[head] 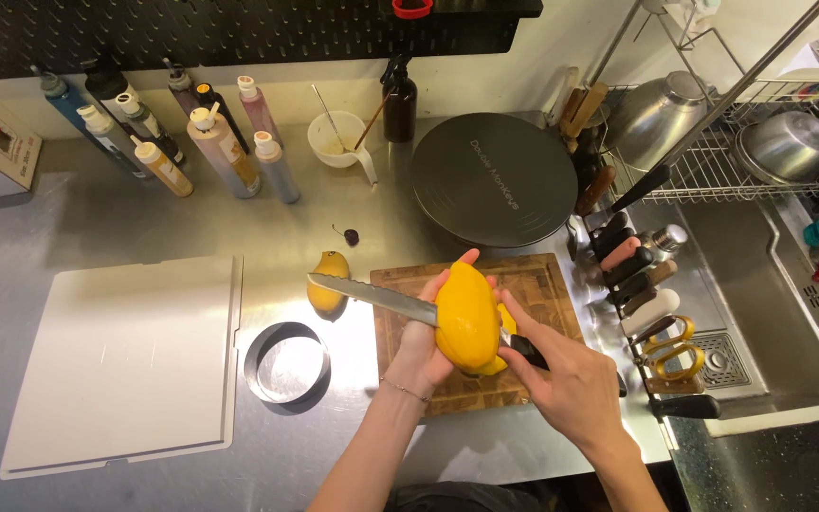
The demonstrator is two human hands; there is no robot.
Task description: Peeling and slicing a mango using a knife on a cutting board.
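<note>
The left hand [421, 349] holds a yellow mango [467, 319] above the wooden board [542, 284], its fingers [455, 268] wrapped round the far side of the fruit and gripping it. The right hand [573, 381] has its fingers closed on the dark handle of a serrated knife [372, 297]; the blade runs leftward behind the mango and juts out past the board's left edge. The board lies near the front edge of the table [125, 218], right of its middle.

Just left of the board a second piece of mango [328, 281] lies on the table, with a metal ring [286, 364] in front of it and a small dark cherry [350, 236] behind it. Further left sits a white tray [125, 360], reaching toward the front left corner. Along the back edge stand squeeze bottles [225, 152], a white cup [337, 138] with a spoon in it, and a dark bottle [399, 104]. A round dark turntable [493, 178] sits behind the board. At the table's right edge a rack holds knives [632, 275] and yellow-handled scissors [670, 346], beside the sink [741, 275]. Metal bowls [789, 142] rest on a wire rack at the back right.
</note>
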